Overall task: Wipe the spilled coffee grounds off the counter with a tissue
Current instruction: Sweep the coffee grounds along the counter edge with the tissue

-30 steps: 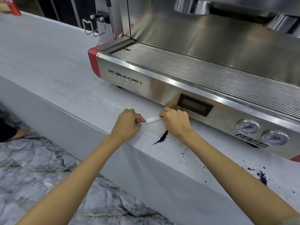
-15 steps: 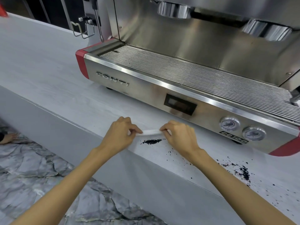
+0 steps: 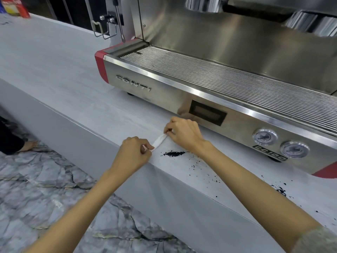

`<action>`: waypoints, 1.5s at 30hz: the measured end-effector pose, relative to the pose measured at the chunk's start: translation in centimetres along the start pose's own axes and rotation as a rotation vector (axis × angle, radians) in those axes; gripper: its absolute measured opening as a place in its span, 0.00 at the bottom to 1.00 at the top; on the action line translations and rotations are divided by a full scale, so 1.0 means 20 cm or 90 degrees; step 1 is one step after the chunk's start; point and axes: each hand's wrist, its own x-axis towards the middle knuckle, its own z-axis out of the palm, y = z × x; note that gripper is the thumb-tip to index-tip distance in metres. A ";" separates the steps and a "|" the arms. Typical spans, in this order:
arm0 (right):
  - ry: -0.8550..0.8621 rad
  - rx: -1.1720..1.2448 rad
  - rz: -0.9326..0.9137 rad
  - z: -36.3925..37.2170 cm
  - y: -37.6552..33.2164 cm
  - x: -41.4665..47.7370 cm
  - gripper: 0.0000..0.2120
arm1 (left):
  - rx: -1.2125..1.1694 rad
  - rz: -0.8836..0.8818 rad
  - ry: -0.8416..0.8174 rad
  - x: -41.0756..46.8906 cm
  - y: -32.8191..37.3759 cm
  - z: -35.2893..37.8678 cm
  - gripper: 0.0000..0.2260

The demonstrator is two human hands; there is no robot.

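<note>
Item: stainless-steel espresso machine with red corner trim (image 3: 164, 92), the landmark. Its top and right side are cut off by the frame, and the two round gauges (image 3: 265, 136) on its front panel are too blurred to read.

Item: white tissue twisted into a narrow strip (image 3: 159, 141), in front of the machine's dark display window (image 3: 207, 115). Both ends are hidden inside the fingers. The left hand (image 3: 134, 154) pinches the near end at the desk's front edge; the right hand (image 3: 184, 133) pinches the far end, closer to the machine.

Item: black coffee grounds in a small elongated heap (image 3: 174, 153), on the desk just right of the tissue and apart from it. Loose specks trail towards a second scatter (image 3: 279, 189) below the gauges, close to the front edge.

Item: pale grey, faintly streaked matte desk (image 3: 54, 70), with a broad bare stretch left of the machine.

Item: grey veined marble floor (image 3: 45, 198), below the desk's edge.
</note>
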 end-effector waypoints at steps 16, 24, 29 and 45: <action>0.001 -0.016 0.139 -0.19 0.27 -0.46 0.08 | -0.027 0.055 -0.083 -0.10 0.38 0.24 0.08; 0.109 -0.041 0.219 -0.20 0.25 -0.58 0.09 | -0.113 0.130 -0.052 0.22 0.39 0.24 0.06; 0.082 -0.119 0.258 -0.11 0.29 -0.62 0.10 | -0.076 0.175 -0.071 0.26 0.41 0.35 0.07; 0.068 0.032 0.284 -0.17 0.18 -0.78 0.09 | 0.016 0.253 -0.142 -0.01 0.31 0.24 0.09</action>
